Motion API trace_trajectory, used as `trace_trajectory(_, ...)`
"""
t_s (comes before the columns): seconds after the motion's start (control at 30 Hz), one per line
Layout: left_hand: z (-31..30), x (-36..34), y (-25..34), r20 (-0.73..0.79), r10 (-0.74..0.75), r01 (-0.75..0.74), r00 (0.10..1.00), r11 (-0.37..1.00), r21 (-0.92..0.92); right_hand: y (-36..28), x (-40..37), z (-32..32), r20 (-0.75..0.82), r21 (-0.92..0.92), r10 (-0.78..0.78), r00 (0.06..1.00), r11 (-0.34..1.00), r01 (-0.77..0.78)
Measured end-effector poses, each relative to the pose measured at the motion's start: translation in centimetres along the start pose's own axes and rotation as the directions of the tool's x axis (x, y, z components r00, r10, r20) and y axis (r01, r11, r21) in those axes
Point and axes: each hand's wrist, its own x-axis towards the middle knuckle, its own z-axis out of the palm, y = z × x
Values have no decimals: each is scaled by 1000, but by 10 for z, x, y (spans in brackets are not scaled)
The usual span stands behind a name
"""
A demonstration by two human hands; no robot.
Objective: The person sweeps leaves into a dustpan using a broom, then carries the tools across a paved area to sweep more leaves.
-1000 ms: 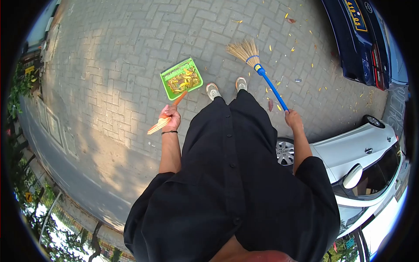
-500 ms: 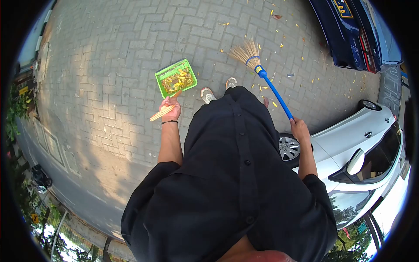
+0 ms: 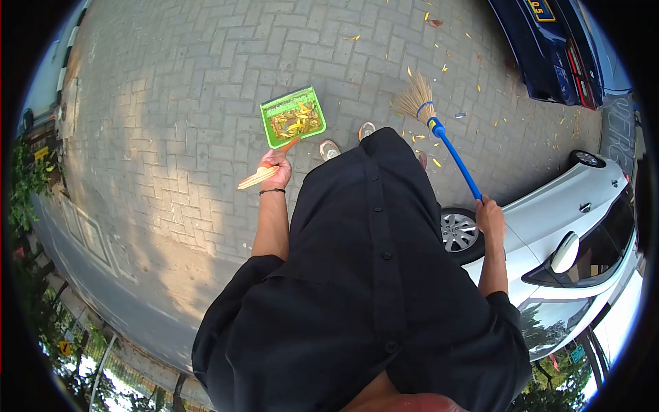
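My left hand (image 3: 276,167) is closed around the pale, wood-coloured handle of a green dustpan (image 3: 266,126). Yellow leaves (image 3: 299,122) lie inside the pan, which is held out in front of me at the left. My right hand (image 3: 489,218) grips the upper end of a broom's blue handle. The broom (image 3: 417,101) slants away from me, its straw-coloured bristles fanned out toward the paving. Scattered yellow leaves (image 3: 436,162) lie near the broom head.
Grey paving bricks (image 3: 199,75) cover the ground. A white car (image 3: 542,223) stands close on my right, with its wheel (image 3: 458,231) near my right arm. A dark blue car (image 3: 542,55) is at the upper right. My shoes (image 3: 329,149) show below the dustpan.
The dustpan has shifted right in view with my left hand. My right hand and the broom have also moved right, and the bristles now point more upward in view.
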Motion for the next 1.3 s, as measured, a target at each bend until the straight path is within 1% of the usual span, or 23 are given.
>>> trace_trajectory(0.07,1,2,-3,-21,-12,12,1000,1000,20,22,1,-2,58,105,-25,998,994,19)
trace_trajectory(0.17,10,12,-12,-54,-19,22,998,999,47,1,24,0,-28,262,-77,997,962,81)
trace_trajectory(0.2,13,15,-16,-38,3,-1,999,999,50,-10,43,5,18,353,-94,995,932,82)
trace_trajectory(0.3,20,15,-28,25,56,-57,998,997,45,-61,126,40,114,560,-137,984,827,50)
trace_trajectory(0.33,24,15,-30,30,56,-57,998,998,25,-95,146,30,155,618,-151,976,786,23)
trace_trajectory(0.37,27,16,-33,33,57,-57,998,998,5,-120,183,48,55,636,-195,979,763,116)
trace_trajectory(0.4,28,15,-38,36,57,-56,998,998,-13,-152,199,34,127,707,-185,975,706,42)
trace_trajectory(0.43,29,14,-40,4,86,-86,996,996,-28,-182,214,13,252,697,-193,948,716,-40)
trace_trajectory(0.5,29,15,-56,-8,90,-90,996,995,-29,-221,267,16,277,679,-234,932,734,-18)
trace_trajectory(0.6,54,19,-102,-23,104,-104,994,994,-18,-229,309,19,387,567,-229,893,823,-35)
trace_trajectory(0.67,62,34,-105,-16,112,-112,994,994,0,-180,327,69,306,528,-251,918,847,56)
trace_trajectory(0.7,66,41,-107,-23,104,-105,994,994,-9,-143,320,76,327,551,-270,906,833,49)
trace_trajectory(0.73,69,49,-110,-28,95,-95,995,995,-24,-102,313,96,237,501,-258,937,858,110)
trace_trajectory(0.8,80,67,-123,-31,111,-111,993,994,-15,-20,282,96,360,526,-179,916,850,-41)
trace_trajectory(0.83,86,79,-127,-33,113,-113,993,994,1,20,268,106,318,507,-157,935,861,-28)
trace_trajectory(0.87,94,91,-130,-32,109,-108,993,994,25,51,247,92,441,519,-46,896,828,-212)
trace_trajectory(0.9,103,105,-136,-24,125,-124,992,991,50,57,220,29,560,471,37,828,808,-354)
trace_trajectory(0.93,113,119,-139,-33,120,-118,992,992,48,107,223,73,286,468,-65,956,880,-80)
trace_trajectory(1.0,125,148,-140,-61,115,-113,992,993,35,130,201,13,339,456,-62,939,883,-106)
trace_trajectory(1.1,151,182,-157,-85,84,-83,993,996,19,135,181,-72,279,448,-39,959,889,-95)
trace_trajectory(1.2,178,198,-177,-89,-4,2,996,1000,-18,124,190,-94,262,503,-75,962,862,-70)
trace_trajectory(1.27,201,210,-192,-85,-52,48,995,998,-46,90,218,-98,293,531,-81,953,843,-91)
trace_trajectory(1.3,213,216,-199,-83,-69,65,994,997,-50,67,234,-99,249,557,-104,963,829,-55)
